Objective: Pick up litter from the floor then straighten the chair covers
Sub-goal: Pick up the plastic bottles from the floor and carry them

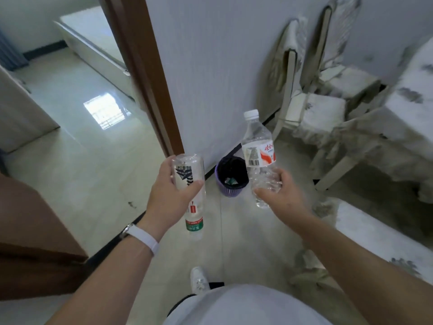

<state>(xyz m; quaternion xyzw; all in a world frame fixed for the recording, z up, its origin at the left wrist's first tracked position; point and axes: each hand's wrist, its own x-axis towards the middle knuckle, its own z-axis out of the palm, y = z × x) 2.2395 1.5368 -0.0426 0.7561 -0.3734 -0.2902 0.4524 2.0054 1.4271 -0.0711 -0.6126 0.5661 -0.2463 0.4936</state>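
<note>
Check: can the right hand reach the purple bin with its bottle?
Probably yes: the purple bin stands open on the floor just ahead, with nothing between it and the right hand gripping the red-labelled bottle.

White wristband [143, 240], white top [246, 306], white shoe [199, 279]

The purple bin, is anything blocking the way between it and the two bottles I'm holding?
Nothing visible does. The purple bin stands open on the floor, just beyond the left hand gripping the green-labelled bottle and the right hand gripping the red-labelled bottle. Only small scraps lie inside.
</note>
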